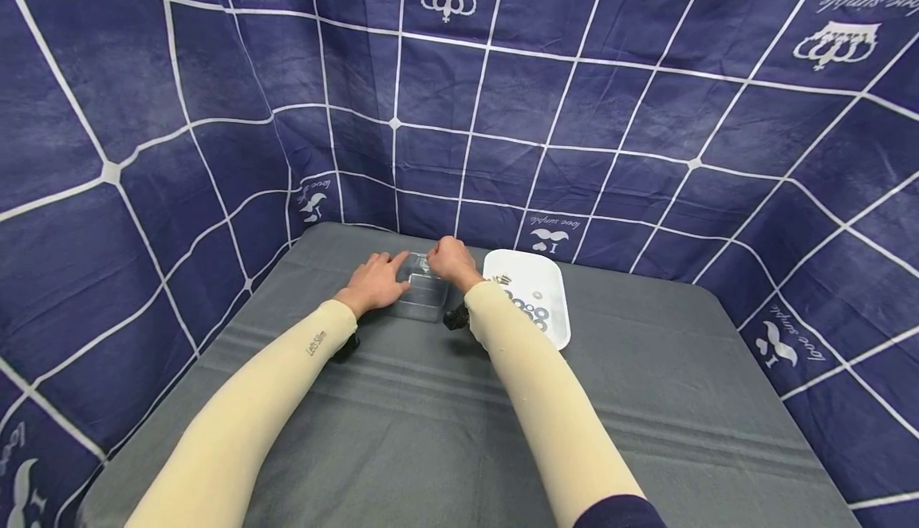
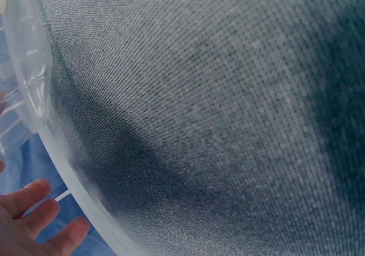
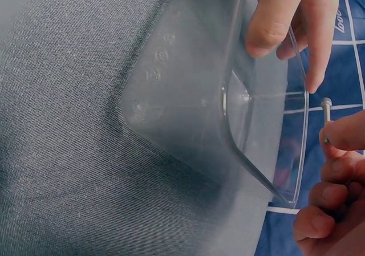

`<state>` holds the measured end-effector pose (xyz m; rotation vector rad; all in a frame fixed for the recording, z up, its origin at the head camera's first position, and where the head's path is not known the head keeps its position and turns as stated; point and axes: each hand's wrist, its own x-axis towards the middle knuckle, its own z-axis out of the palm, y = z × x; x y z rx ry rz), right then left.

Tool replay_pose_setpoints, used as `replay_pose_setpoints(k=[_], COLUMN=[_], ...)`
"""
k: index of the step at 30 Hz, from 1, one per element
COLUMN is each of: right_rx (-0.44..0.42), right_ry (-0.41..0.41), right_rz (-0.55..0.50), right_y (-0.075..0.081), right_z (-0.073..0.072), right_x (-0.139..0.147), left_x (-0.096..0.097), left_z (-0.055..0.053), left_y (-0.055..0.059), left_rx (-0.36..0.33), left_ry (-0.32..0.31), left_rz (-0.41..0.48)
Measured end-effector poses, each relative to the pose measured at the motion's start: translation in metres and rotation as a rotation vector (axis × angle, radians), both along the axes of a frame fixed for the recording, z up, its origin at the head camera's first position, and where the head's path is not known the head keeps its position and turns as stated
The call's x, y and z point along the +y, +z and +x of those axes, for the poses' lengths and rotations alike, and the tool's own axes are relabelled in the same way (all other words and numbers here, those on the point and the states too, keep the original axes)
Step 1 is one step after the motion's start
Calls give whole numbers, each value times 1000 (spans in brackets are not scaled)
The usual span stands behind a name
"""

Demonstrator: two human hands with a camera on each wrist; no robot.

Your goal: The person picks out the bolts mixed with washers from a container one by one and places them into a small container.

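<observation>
My right hand [image 1: 454,261] pinches a small metal bolt [image 3: 327,109] between thumb and index finger, with the other fingers curled. The bolt's head points up, beside the rim of a clear plastic box [image 3: 177,102]. My left hand [image 1: 376,281] is at the left side of the box, its thumb and index finger reaching over the rim. In the left wrist view, its other fingers [image 2: 43,219] are loosely spread, apart from the box. Whether the left thumb presses the box wall cannot be made out.
Right of the box, partly behind the right forearm, a white tray [image 1: 527,269] holds several grey-blue rings [image 1: 540,314] and small metal pieces [image 1: 504,279]. Grey cloth [image 1: 431,448] covers the table. A blue checked curtain [image 1: 610,113] stands along the back and sides.
</observation>
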<state>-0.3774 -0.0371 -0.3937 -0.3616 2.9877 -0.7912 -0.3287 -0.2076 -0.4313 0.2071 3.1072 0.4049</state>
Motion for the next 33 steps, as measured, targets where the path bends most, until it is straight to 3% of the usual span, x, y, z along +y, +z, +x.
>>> replay_pose_setpoints(k=[14, 25, 33], right_rx=[-3, 18, 11], right_ry=[23, 69, 116], right_rz=[-10, -91, -134], right_y=[-1, -1, 0], right_z=[1, 12, 12], right_x=[-5, 4, 10], left_x=[1, 3, 1], left_z=[0, -1, -1], left_y=[1, -1, 2], left_rx=[4, 9, 29], left_ry=[-4, -3, -17], left_rz=[-15, -22, -44])
